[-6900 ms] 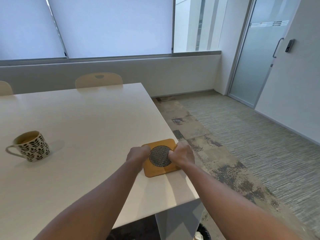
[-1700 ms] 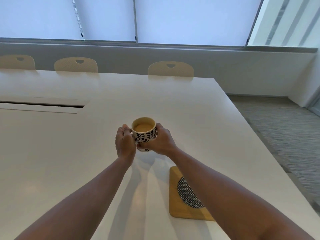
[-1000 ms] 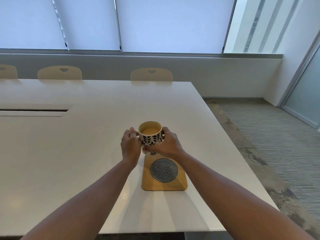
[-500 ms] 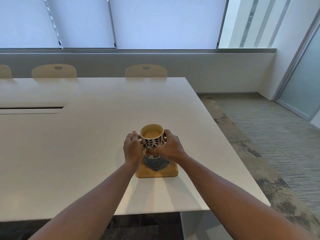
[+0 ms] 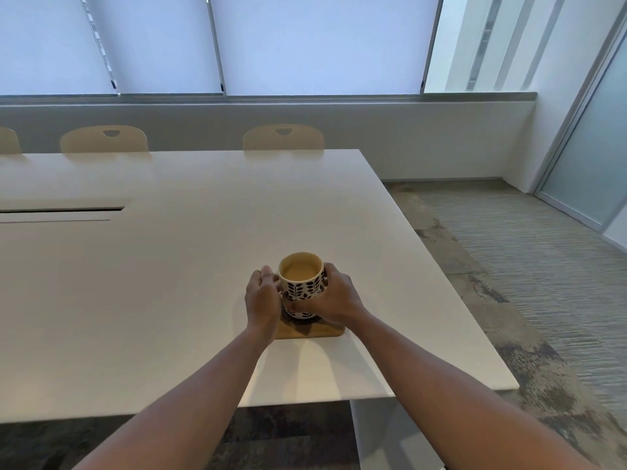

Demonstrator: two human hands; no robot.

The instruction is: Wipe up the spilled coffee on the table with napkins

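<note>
Both hands cup the leaf-patterned coffee mug (image 5: 301,283), left hand (image 5: 263,301) at nine o'clock, right hand (image 5: 336,301) at three, fingers curled around it over the wooden coaster (image 5: 314,330) on the bench (image 5: 169,266); no spill or napkins visible, wiping not begun.

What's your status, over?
Left hand and right hand both grip coffee mug on or just above the wooden coaster. No spill, no napkins visible.
</note>
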